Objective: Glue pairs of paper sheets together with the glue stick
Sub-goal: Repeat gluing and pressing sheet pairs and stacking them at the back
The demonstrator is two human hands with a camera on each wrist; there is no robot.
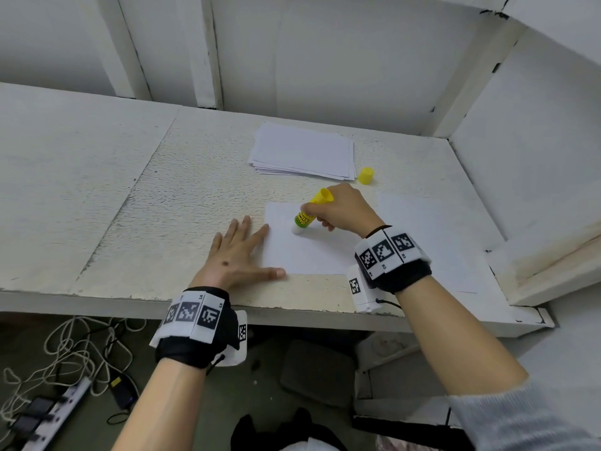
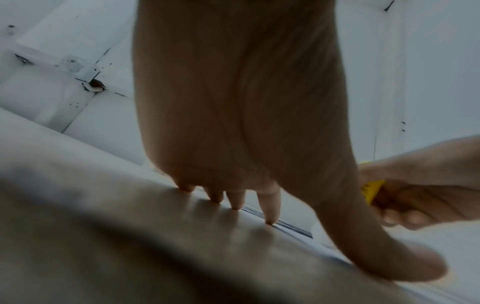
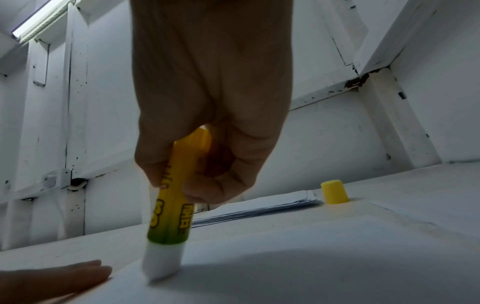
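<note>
White desk (image 1: 97, 190): glue stick (image 1: 307, 213) touches sheet (image 1: 312, 252).

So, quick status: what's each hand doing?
Left hand flat, steadying sheet. Right hand gripping glue stick, tip on sheet. Cap off, nothing blocking.

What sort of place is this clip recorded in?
Probably a makeshift workroom or storage corner, not a proper office: a rough white-painted bench with chipped edges, bare white panel walls with cracked joints, and a power strip amid tangled cables on the floor below.
</note>
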